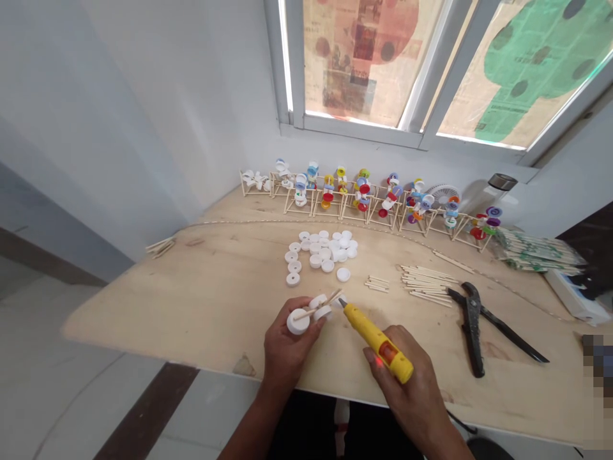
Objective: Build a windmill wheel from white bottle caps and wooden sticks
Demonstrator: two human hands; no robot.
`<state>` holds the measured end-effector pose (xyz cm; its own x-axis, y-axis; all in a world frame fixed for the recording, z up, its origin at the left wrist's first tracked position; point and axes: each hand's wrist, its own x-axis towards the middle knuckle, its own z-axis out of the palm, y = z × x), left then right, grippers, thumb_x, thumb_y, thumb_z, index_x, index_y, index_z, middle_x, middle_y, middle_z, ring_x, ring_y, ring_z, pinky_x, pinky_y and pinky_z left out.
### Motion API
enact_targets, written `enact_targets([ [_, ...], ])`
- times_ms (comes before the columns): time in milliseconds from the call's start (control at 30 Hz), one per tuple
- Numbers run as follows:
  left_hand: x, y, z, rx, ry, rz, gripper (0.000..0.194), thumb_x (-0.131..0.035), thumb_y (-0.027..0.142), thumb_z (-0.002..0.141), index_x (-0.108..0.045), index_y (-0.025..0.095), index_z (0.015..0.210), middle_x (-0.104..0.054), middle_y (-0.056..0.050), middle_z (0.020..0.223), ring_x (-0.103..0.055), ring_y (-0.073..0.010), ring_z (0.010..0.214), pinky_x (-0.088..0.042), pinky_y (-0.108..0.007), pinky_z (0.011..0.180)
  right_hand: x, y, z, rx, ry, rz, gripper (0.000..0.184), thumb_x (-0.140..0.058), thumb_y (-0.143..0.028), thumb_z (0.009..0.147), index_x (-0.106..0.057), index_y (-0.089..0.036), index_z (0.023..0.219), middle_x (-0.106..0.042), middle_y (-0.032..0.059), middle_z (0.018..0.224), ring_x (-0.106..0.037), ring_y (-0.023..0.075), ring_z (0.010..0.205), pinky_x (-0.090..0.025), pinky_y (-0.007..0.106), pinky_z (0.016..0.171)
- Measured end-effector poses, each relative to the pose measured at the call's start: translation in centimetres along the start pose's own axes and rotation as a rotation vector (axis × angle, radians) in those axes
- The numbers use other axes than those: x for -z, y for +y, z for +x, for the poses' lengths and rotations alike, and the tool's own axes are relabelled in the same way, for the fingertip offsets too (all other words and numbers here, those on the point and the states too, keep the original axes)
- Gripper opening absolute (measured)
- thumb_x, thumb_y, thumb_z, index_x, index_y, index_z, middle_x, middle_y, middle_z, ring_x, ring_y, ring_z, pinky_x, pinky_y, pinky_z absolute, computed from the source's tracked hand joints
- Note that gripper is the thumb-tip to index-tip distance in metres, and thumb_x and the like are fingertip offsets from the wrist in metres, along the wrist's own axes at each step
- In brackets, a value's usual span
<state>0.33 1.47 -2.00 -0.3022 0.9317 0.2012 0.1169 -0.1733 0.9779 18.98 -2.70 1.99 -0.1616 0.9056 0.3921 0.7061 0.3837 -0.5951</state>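
Note:
My left hand (287, 345) is closed around a small assembly of white bottle caps (299, 322) joined by thin wooden sticks (330, 298), held above the table near its front edge. In my right hand (407, 377) is a yellow hot glue gun (376, 338), its indicator glowing red by the thumb. The gun's dark nozzle points up and left, close to the sticks and the rightmost cap of the assembly; whether it touches them I cannot tell. Beyond my hands, loose white bottle caps (327, 266) lie in a cluster, with several short sticks (377, 283) to their right.
Black-handled cutters (472, 326) lie at the right beside a pile of wooden sticks (428, 284). Along the wall stands a row of stick frames (354, 207) bearing coloured caps. Packaged sticks (536, 249), a power strip (577, 297), a fan (444, 193) and a bottle (500, 184) are behind.

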Motion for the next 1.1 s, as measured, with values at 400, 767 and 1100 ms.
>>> enact_targets([
  [400,-0.2,-0.6,0.1,0.089,0.099,0.036,0.034,-0.075,0.036,0.061,-0.065,0.019,0.089,-0.07,-0.002,0.084,-0.064,-0.0176,0.075,-0.052,-0.027,0.071,10.1,6.0,-2.1,-0.088,0.523,-0.259,0.014,-0.056,-0.027,0.084,-0.057,-0.02,0.097,-0.059,0.007,0.092,-0.059,0.0224,0.085,-0.047,0.036,0.076],
  [767,-0.4,-1.3,0.1,0.057,0.116,0.034,0.038,-0.075,0.04,0.059,-0.066,0.018,0.088,-0.07,-0.004,0.081,-0.065,-0.0186,0.072,-0.054,-0.027,0.064,11.1,15.9,-6.3,-0.099,0.329,-0.945,0.025,-0.051,-0.036,0.085,-0.055,-0.017,0.1,-0.064,0.0126,0.098,-0.054,0.0274,0.09,-0.039,0.039,0.076],
  [1100,0.6,-1.7,0.7,0.195,0.136,-0.158,0.042,-0.079,0.035,0.057,-0.065,0.018,0.093,-0.068,-0.002,0.085,-0.063,-0.0148,0.072,-0.053,-0.024,0.065,11.7,17.8,-6.8,-0.148,0.18,-1.083,0.027,-0.046,-0.037,0.084,-0.056,-0.018,0.101,-0.064,0.0134,0.101,-0.052,0.0323,0.094,-0.037,0.045,0.073],
])
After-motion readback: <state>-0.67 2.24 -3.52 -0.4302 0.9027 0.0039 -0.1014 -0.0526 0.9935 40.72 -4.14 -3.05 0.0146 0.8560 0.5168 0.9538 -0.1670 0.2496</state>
